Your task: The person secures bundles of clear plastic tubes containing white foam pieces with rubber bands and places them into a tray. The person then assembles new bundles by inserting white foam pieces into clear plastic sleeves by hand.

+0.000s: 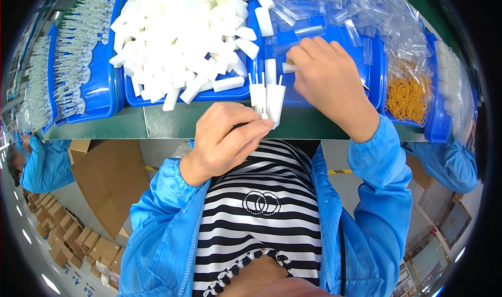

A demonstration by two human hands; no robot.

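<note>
My left hand (227,137) is closed, thumb and fingers pinched at the lower end of a white foam piece (258,97) with thin white rods sticking up from it. A second white foam piece (275,105), also with a thin rod at its top, stands right beside it. Just behind them is a white cylinder (270,71). Over the blue tray of clear tubes, my right hand (324,75) is closed around a small white piece (289,67). Only its left end shows; the fingers hide the rest.
White foam pieces (188,41) heap the blue tray at centre-left. Clear plastic tubes (353,31) lie behind my right hand. Yellow rubber bands (407,99) fill a bin at right. Thin-tipped white parts (78,56) line a tray at left. Cardboard (107,184) stands below the table edge.
</note>
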